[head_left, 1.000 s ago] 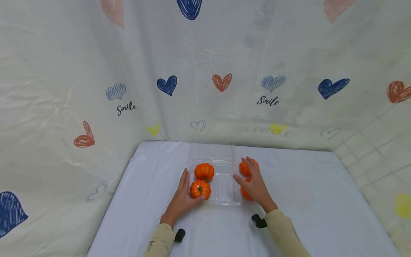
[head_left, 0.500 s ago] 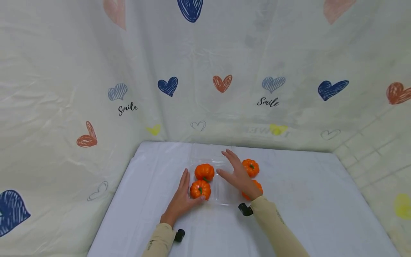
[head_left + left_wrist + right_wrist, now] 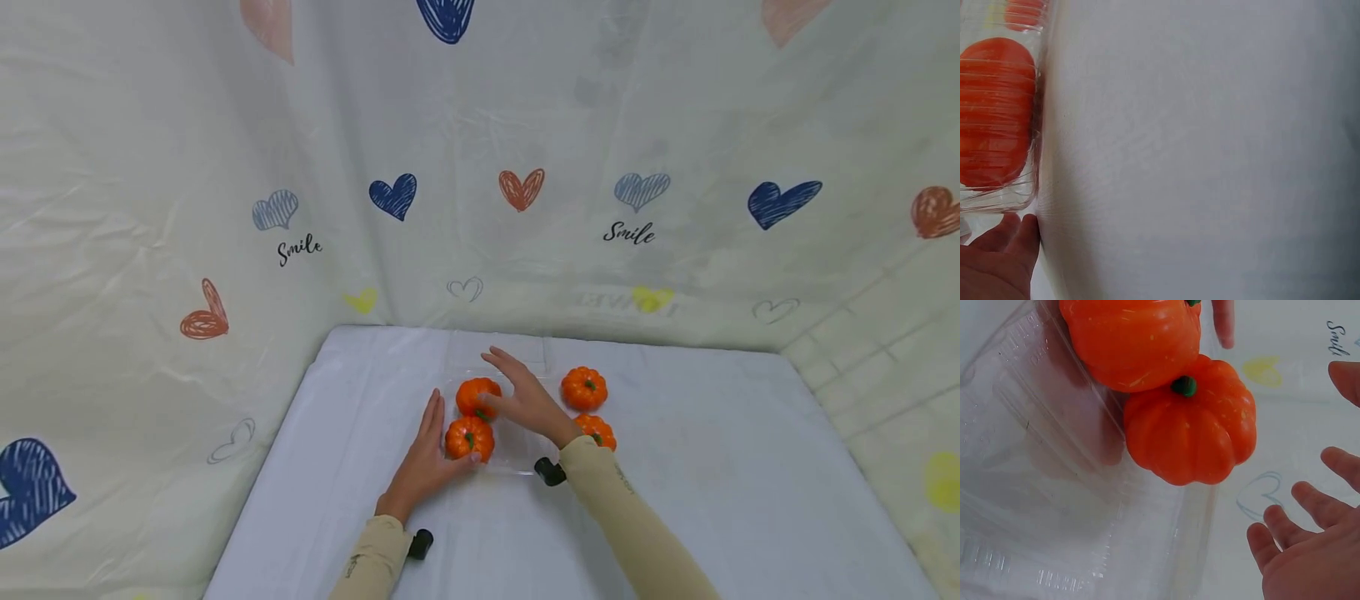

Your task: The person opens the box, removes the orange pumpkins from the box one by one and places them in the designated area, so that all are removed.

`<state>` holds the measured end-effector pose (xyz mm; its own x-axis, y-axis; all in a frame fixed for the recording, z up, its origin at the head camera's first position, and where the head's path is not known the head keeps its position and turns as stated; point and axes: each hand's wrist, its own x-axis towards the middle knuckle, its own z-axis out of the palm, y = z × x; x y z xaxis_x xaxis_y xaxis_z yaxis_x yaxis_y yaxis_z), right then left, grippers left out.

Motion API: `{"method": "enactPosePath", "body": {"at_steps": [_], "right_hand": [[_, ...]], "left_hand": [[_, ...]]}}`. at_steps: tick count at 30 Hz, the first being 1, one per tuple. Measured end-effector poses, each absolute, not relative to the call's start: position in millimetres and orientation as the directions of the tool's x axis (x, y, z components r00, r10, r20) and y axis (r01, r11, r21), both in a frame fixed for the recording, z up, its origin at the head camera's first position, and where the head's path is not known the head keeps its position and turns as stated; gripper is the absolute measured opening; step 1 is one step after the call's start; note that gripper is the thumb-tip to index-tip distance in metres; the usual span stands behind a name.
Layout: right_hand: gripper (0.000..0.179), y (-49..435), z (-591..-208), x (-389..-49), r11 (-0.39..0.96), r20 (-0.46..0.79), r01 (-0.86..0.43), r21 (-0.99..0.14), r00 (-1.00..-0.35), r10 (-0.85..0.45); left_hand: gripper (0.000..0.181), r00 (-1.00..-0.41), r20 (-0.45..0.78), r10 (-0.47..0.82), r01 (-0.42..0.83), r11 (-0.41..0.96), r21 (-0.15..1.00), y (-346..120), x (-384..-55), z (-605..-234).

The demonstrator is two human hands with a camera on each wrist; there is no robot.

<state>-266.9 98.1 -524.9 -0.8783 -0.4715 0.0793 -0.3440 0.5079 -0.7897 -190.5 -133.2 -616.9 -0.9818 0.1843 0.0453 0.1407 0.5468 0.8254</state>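
A clear plastic clamshell box (image 3: 513,457) lies with its lid (image 3: 465,346) folded back. Two orange toy pumpkins stand in its left half: a front pumpkin (image 3: 469,439) and a back pumpkin (image 3: 1191,425) with a green stem. My left hand (image 3: 425,467) rests straight fingers along the box's left side, its thumb near the front pumpkin; fingertips touch the box in the left wrist view. My right hand (image 3: 527,402) hovers over the box, fingers apart, its thumb overlapping the back pumpkin in the head view. The right wrist view shows a gap between that pumpkin and the fingers.
Two more orange pumpkins sit right of the box: a rear one (image 3: 585,388) and a nearer one (image 3: 597,432), partly covered by the right forearm. A white cloth covers the table (image 3: 720,483). A heart-printed curtain (image 3: 450,117) hangs behind.
My right hand has moved left, from above the two pumpkins outside the box to the back pumpkin inside it. The left hand and all the pumpkins have stayed in place.
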Motion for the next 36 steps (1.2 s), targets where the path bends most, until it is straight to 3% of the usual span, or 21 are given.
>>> {"method": "enactPosePath", "body": {"at_steps": [8, 21, 36], "right_hand": [[0.069, 84.5, -536.1, -272.2, 0.561, 0.007, -0.334, -0.758, -0.863, -0.505], [0.057, 75.2, -547.9, -274.4, 0.652, 0.029, -0.424, -0.629, -0.851, -0.525], [0.054, 84.1, -534.4, -273.0, 0.586, 0.108, -0.428, -0.688, -0.859, -0.501]], "left_hand": [[0.126, -0.982, 0.045, 0.186, 0.141, 0.549, 0.824, -133.3, -192.5, -616.2], [0.125, -0.982, 0.052, 0.183, 0.148, 0.56, 0.815, -133.4, -194.7, -619.4], [0.124, -0.982, 0.052, 0.183, 0.146, 0.544, 0.826, -131.7, -192.2, -616.7]]}}
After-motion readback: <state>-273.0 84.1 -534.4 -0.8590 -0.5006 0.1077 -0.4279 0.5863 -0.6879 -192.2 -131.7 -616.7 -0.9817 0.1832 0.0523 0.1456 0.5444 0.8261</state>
